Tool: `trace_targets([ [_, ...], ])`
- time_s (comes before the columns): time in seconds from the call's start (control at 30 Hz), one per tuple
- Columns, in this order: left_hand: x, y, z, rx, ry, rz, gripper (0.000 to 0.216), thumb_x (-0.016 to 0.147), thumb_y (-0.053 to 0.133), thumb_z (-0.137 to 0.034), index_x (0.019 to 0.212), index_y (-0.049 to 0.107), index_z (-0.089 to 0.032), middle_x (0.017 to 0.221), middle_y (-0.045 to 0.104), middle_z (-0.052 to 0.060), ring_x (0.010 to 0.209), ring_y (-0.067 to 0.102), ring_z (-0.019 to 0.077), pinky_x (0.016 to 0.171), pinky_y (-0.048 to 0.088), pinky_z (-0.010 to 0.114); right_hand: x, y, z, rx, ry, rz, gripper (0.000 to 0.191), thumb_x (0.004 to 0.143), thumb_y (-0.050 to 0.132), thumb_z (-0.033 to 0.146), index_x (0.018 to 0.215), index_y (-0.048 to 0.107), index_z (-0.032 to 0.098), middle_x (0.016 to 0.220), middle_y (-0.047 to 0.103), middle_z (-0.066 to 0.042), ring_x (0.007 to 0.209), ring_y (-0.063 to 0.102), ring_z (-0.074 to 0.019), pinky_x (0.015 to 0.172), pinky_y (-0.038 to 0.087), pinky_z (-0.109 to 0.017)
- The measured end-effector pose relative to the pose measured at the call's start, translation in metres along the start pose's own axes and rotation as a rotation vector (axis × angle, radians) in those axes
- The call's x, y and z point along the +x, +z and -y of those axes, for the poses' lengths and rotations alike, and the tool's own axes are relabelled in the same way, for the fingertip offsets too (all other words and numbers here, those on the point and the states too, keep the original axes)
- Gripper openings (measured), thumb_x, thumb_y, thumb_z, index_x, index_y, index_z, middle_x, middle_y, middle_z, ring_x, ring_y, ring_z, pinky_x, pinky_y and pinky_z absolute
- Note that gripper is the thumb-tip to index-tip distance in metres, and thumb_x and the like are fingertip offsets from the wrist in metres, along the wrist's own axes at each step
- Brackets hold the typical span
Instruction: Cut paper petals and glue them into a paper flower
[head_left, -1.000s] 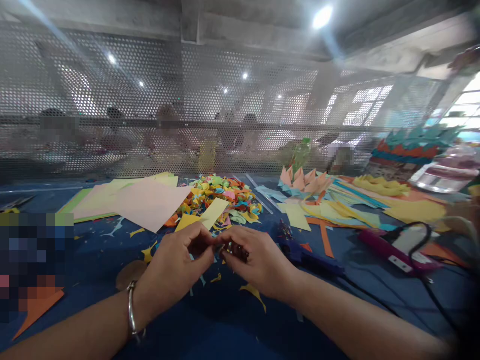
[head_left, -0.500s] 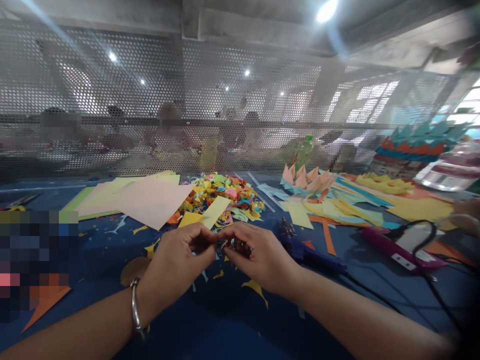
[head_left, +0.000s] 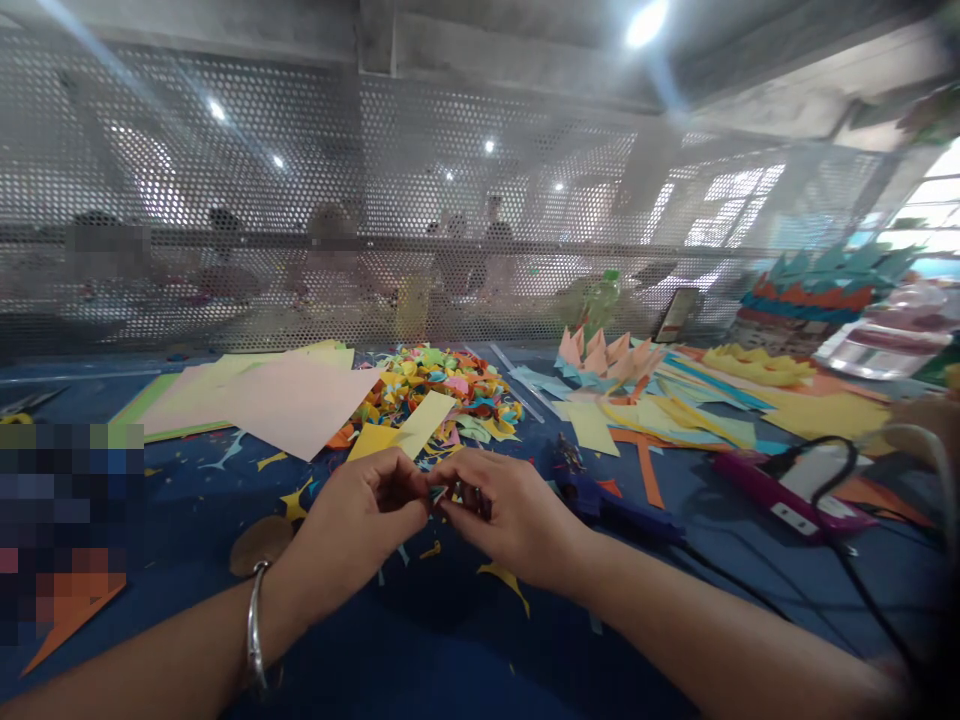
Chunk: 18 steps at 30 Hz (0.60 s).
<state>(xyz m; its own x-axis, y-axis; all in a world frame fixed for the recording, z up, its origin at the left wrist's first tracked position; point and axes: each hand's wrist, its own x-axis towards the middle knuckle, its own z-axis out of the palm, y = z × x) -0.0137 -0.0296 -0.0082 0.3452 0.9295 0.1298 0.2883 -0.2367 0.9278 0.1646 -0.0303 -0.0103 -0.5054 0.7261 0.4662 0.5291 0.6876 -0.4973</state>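
Note:
My left hand (head_left: 375, 512) and my right hand (head_left: 506, 510) meet fingertip to fingertip above the blue table (head_left: 442, 660). Both are closed in a pinch around something tiny, pale at its edge; the fingers hide most of it and I cannot make out what it is. Just beyond them lie a yellow paper piece (head_left: 375, 440), a pale yellow strip (head_left: 429, 422) and a heap of small coloured paper bits (head_left: 442, 375). To the right of my right hand rests a blue glue gun (head_left: 615, 508) with a cable. Thin yellow scraps (head_left: 506, 582) lie beneath the hands.
Large pale paper sheets (head_left: 277, 400) are stacked at left, near a round brown object (head_left: 260, 546). Pointed paper crowns (head_left: 607, 360), paper strips (head_left: 690, 420) and a purple power strip (head_left: 795, 500) with cables stand at right. A perforated metal screen (head_left: 300, 180) closes off the back.
The view has shifted slightly, so the table's contents sit a little further left. Both hands stay pinched together, with only a small change at the fingertips.

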Motion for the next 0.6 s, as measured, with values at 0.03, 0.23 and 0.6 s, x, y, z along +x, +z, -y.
trace_targets([
  [0.03,0.0000,0.0003,0.0005,-0.007,-0.006,0.005,0.004,0.070,0.056,-0.016,0.072,0.055,-0.019,0.070,0.059,-0.002,0.068,0.055,0.0131,0.064,0.043,0.025,0.0001,0.0003,0.0001,-0.003,-0.001,0.004,0.019,0.076,0.054,0.008,0.091,0.061,0.017,0.079,0.062,-0.002,0.065,0.053,-0.0130,0.062,0.041,-0.024],
  [0.23,-0.0005,-0.0001,0.0006,0.016,-0.017,-0.003,0.004,0.071,0.055,-0.015,0.071,0.053,-0.019,0.068,0.058,-0.002,0.067,0.055,0.0137,0.064,0.042,0.025,-0.0008,0.0017,-0.0002,-0.002,-0.022,0.019,0.019,0.076,0.055,0.007,0.092,0.061,0.017,0.083,0.064,-0.003,0.068,0.055,-0.0135,0.063,0.042,-0.024],
  [0.6,0.0023,-0.0030,-0.0010,-0.189,-0.131,-0.043,0.007,0.070,0.063,-0.023,0.069,0.058,-0.018,0.064,0.060,-0.003,0.060,0.054,0.0100,0.060,0.041,0.022,0.0001,-0.0010,0.0033,0.000,0.009,-0.009,0.021,0.076,0.053,0.007,0.091,0.061,0.019,0.079,0.062,-0.001,0.064,0.053,-0.0129,0.060,0.042,-0.024],
])
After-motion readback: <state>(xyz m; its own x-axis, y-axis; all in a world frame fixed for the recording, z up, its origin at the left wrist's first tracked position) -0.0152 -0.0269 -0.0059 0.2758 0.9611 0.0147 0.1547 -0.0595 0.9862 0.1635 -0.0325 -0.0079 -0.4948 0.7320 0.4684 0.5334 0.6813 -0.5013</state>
